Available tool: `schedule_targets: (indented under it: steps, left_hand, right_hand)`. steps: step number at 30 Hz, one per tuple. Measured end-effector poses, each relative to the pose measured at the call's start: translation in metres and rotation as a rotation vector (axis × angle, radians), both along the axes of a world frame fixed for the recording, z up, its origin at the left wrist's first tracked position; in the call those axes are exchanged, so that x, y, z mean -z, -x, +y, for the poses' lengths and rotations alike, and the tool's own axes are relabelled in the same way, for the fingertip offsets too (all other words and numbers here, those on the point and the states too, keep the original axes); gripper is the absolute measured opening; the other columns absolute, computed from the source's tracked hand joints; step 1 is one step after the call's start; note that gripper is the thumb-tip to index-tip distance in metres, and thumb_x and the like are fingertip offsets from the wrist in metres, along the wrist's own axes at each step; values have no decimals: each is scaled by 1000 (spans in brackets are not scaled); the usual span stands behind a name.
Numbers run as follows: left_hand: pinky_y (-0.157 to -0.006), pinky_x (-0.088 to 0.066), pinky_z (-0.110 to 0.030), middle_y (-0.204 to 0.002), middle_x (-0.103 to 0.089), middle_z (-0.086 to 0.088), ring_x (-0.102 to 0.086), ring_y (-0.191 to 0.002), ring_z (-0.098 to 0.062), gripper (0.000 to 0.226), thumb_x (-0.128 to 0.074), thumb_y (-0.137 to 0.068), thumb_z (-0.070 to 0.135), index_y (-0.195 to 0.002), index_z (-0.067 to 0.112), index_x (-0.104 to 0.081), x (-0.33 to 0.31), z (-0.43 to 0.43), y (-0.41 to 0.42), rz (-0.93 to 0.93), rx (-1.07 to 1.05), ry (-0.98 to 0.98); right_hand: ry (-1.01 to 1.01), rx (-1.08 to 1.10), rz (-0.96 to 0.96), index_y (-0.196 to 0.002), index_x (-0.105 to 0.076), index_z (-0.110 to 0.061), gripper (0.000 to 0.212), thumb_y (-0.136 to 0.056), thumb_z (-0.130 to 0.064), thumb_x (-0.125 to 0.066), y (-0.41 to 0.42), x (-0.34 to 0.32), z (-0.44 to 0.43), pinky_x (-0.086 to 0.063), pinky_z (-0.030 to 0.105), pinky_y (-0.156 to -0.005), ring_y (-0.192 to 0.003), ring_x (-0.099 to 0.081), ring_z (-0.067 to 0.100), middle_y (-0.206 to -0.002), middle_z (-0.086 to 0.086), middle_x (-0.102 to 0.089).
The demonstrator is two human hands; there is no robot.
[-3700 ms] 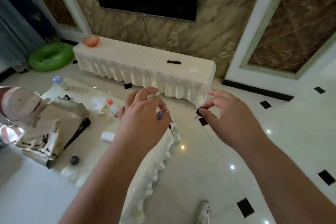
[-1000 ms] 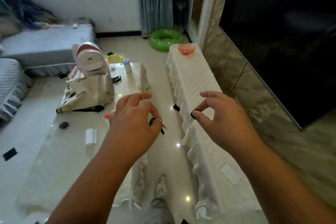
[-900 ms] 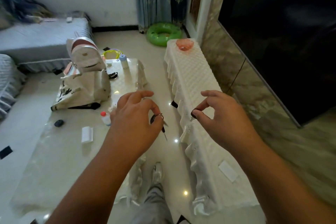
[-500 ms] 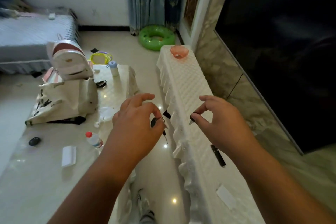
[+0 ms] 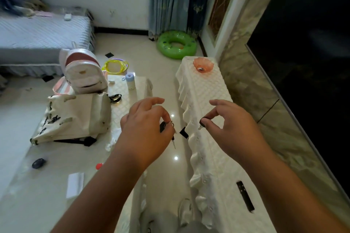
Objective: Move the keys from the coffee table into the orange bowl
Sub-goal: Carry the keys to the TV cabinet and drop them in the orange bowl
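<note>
Across the floor gap, hands (image 5: 145, 128) half-hide keys (image 5: 167, 128).

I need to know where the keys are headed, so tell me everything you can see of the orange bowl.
The orange bowl is a small, translucent, orange-pink dish with a wavy, scalloped rim, plastic or glass by its look. It stands upright at the far end of the long cabinet covered in a white quilted cloth, near the green swim ring on the floor. A small dark object lies inside; what it is cannot be told. Neither hand touches it.

Head view looks forward and down, close over both forearms, toward the floor (image 5: 162, 85).
</note>
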State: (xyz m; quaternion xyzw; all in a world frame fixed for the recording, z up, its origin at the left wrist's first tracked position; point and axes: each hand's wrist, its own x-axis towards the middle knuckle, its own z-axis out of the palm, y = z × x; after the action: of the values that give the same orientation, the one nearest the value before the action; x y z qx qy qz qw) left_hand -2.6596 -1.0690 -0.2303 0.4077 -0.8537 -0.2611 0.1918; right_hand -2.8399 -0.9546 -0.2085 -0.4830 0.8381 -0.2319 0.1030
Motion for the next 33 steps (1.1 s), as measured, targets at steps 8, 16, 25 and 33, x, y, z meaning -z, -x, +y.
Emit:
schedule_targets:
  steps: [8, 16, 25, 33]
  left_hand:
    - [-94, -28, -37, -138, -46, 14, -32, -132, -12, 5, -64, -83, 35, -86, 32, -63, 2, -77, 42, -75, -55, 79]
    - [-99, -37, -42, -136, -48, 15, -38, -127, -13, 6, -66, -78, 36, -82, 32, -63, -11, -179, 134, -114, -171, 89]
    - [-93, -46, -45, -136, -49, 14, -39, -125, -14, 4, -65, -80, 33, -82, 31, -64, -14, -265, 216, -63, -228, 68]
    - [-97, -35, -36, -135, -50, 12, -39, -128, -17, 6, -69, -79, 29, -81, 30, -63, -1, -365, 276, -65, -206, 68]
  right_hand:
    - [33, -103, -33, -86, -65, -37, 9, -86, -46, -66, 54, 21, -102, -38, 41, -106, -127, -44, 7, -138, -17, -53]
    - [94, -201, -98, -83, -65, -35, 8, -84, -43, -68, 160, 23, -232, -39, 46, -103, -126, -45, 9, -135, -17, -54]
    - [87, -250, -107, -81, -66, -33, 7, -84, -38, -69, 259, 19, -336, -27, 25, -98, -129, -42, 10, -133, -13, -57]
    - [56, -228, -116, -80, -67, -33, 6, -83, -37, -70, 312, 38, -421, -25, 26, -101, -128, -43, 10, -131, -12, -58]
